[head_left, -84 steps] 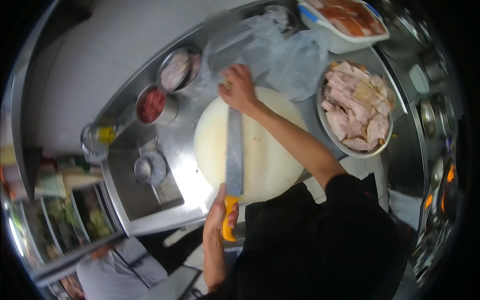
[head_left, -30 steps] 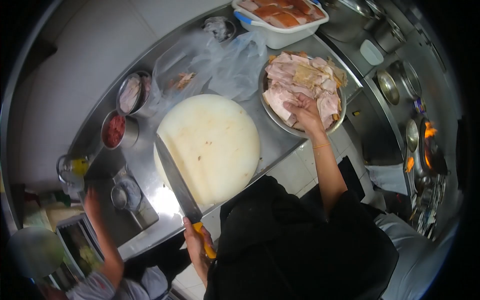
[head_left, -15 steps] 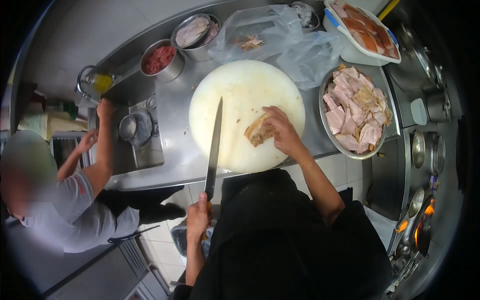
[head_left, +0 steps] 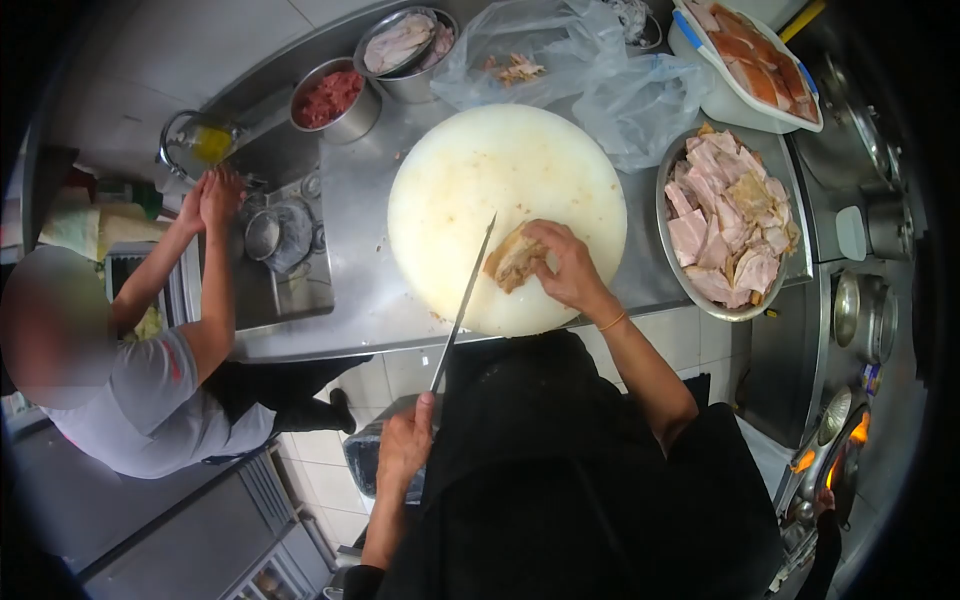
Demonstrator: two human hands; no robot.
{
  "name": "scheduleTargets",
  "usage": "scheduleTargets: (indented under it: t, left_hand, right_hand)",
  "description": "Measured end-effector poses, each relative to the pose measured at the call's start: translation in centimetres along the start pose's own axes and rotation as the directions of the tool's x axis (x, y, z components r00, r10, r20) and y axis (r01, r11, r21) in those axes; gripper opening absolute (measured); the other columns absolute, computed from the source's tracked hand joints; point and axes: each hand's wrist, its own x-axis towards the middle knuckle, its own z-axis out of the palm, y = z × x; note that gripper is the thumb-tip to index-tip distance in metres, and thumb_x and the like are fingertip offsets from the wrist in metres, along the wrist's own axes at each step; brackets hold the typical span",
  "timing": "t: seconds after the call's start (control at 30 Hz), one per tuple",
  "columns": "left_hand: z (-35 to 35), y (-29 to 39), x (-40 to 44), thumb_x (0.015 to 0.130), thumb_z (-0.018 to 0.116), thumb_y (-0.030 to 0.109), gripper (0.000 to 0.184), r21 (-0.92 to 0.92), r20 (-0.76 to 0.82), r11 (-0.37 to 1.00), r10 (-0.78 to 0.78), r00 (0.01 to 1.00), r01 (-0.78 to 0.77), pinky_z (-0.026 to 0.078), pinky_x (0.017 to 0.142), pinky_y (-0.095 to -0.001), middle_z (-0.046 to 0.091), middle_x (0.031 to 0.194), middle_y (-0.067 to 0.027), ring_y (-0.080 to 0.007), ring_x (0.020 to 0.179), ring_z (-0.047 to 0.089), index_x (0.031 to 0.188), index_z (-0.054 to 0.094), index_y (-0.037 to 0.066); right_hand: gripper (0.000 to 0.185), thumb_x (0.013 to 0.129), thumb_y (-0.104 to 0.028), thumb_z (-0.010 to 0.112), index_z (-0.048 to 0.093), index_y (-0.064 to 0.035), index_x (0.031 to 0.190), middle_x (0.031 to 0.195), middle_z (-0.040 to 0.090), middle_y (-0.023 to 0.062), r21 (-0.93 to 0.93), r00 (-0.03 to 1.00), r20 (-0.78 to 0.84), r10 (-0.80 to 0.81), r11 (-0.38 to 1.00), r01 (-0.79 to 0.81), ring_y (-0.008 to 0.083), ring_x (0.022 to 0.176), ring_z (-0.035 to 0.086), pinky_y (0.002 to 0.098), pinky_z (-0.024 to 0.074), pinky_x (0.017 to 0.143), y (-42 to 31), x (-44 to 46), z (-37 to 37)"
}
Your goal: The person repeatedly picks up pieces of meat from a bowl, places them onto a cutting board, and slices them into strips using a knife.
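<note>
My left hand [head_left: 404, 447] is closed round the handle of a long knife [head_left: 463, 309], which slants up and right over the round white cutting board [head_left: 440, 180]. The blade's tip is beside a small piece of browned meat [head_left: 514, 261]. My right hand [head_left: 568, 268] pinches that piece from the right, fingertips on its top and right side, on the board's lower half. To the right of the board stands a large metal bowl [head_left: 664, 215] heaped with sliced pale meat [head_left: 720, 215]. The knife's handle is hidden in my left hand.
Behind the board lie plastic bags [head_left: 640, 110] with meat scraps [head_left: 520, 69]. A white tub [head_left: 735, 105] of browned meat is back right; metal pots [head_left: 352, 122] of meat are back left. A co-worker [head_left: 150, 400] holds both hands over the sink [head_left: 300, 302]. Flames burn far right.
My right hand has come from the bowl onto the board with a piece of meat. The knife has swung rightward, closer to that piece. The co-worker's hands have come together.
</note>
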Motion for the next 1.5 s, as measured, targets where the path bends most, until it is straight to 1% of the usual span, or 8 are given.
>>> scheduleTargets:
  t: [0.17,0.37,0.43,0.9,0.93,1.0,1.17,1.5]
  left_hand:
    - [-0.3,0.4,-1.0,0.106,0.032,0.061,0.077,0.053,-0.020,0.997,0.058,0.998,-0.057,0.049,0.084,-0.0561,0.067,0.086,-0.0335,-0.0541,0.095,0.065,0.090,0.072,-0.003]
    - [0.6,-1.9,-0.3,0.105,0.035,0.061,0.078,0.019,-0.024,0.999,0.047,0.999,-0.047,0.050,0.085,-0.0566,0.067,0.084,-0.0344,-0.0540,0.095,0.065,0.085,0.072,-0.004]
    - [0.7,-1.3,-0.4,0.105,0.036,0.062,0.079,0.044,-0.104,0.999,0.023,0.994,-0.018,0.051,0.073,-0.0490,0.064,0.066,-0.0250,-0.0424,0.074,0.070,0.076,0.070,-0.003]
    - [-0.1,0.1,-0.8,0.105,0.041,0.058,0.072,0.002,-0.150,0.998,0.069,0.986,-0.070,0.049,0.081,-0.0550,0.068,0.085,-0.0332,-0.0479,0.084,0.067,0.092,0.071,-0.006]
    - [0.2,-0.4,-0.7,0.105,0.034,0.061,0.078,0.082,-0.134,0.987,0.146,0.980,-0.136,0.051,0.076,-0.0516,0.067,0.074,-0.0282,-0.0479,0.083,0.070,0.081,0.072,-0.002]
    - [0.8,-1.1,-0.6,0.105,0.035,0.061,0.073,0.016,-0.056,0.997,0.077,0.995,-0.076,0.049,0.094,-0.0564,0.067,0.099,-0.0357,-0.0539,0.106,0.063,0.100,0.075,0.000]
    - [0.1,0.8,-1.8,0.106,0.032,0.062,0.078,-0.014,0.002,0.998,-0.066,0.998,0.066,0.048,0.088,-0.0559,0.066,0.094,-0.0375,-0.0561,0.102,0.062,0.097,0.072,-0.005]
    - [0.1,1.5,-1.2,0.108,0.037,0.055,0.068,0.064,-0.051,0.995,0.078,0.996,-0.075,0.049,0.086,-0.0588,0.068,0.093,-0.0348,-0.0552,0.097,0.064,0.096,0.072,-0.001]
  right_hand:
    - [0.047,0.080,0.002,0.070,0.065,-0.0022,0.126,0.133,0.063,0.0184,0.014,1.000,-0.017,-0.011,1.000,0.011,0.0359,0.125,0.058,0.0401,0.0482,0.106,0.5,-0.3,1.6]
    - [0.076,0.070,-0.028,0.088,0.057,0.0025,0.133,0.137,0.051,0.0253,-0.123,0.984,-0.149,-0.096,0.989,0.078,0.0433,0.128,0.048,0.0492,0.0422,0.109,-0.9,-1.6,4.0]
    - [0.085,0.067,-0.034,0.088,0.053,0.0022,0.136,0.136,0.047,0.0260,-0.312,0.996,-0.077,0.043,0.948,-0.065,0.0447,0.128,0.043,0.0528,0.0387,0.108,-4.1,-1.7,3.2]
    - [0.080,0.064,-0.017,0.084,0.054,0.0003,0.136,0.134,0.054,0.0223,0.004,0.953,0.243,-0.182,0.982,0.187,0.0411,0.127,0.047,0.0483,0.0394,0.113,-1.0,0.8,1.0]
    - [0.080,0.064,-0.017,0.085,0.054,-0.0003,0.136,0.135,0.054,0.0218,-0.001,0.953,0.241,-0.184,0.982,0.190,0.0409,0.129,0.047,0.0479,0.0401,0.113,-0.5,0.8,1.2]
    - [0.079,0.066,-0.016,0.086,0.054,-0.0010,0.137,0.137,0.054,0.0206,-0.013,0.956,0.222,-0.190,0.980,0.198,0.0403,0.131,0.047,0.0467,0.0412,0.113,1.0,0.1,1.4]
    - [0.064,0.072,-0.012,0.081,0.058,0.0008,0.131,0.136,0.056,0.0185,-0.010,0.976,0.164,-0.141,0.989,0.145,0.0399,0.128,0.050,0.0450,0.0440,0.109,-0.9,0.4,0.4]
    - [0.049,0.075,-0.010,0.069,0.064,0.0040,0.122,0.126,0.062,0.0191,-0.066,0.966,0.117,-0.229,0.969,0.237,0.0380,0.117,0.055,0.0427,0.0471,0.104,-0.5,1.0,1.7]
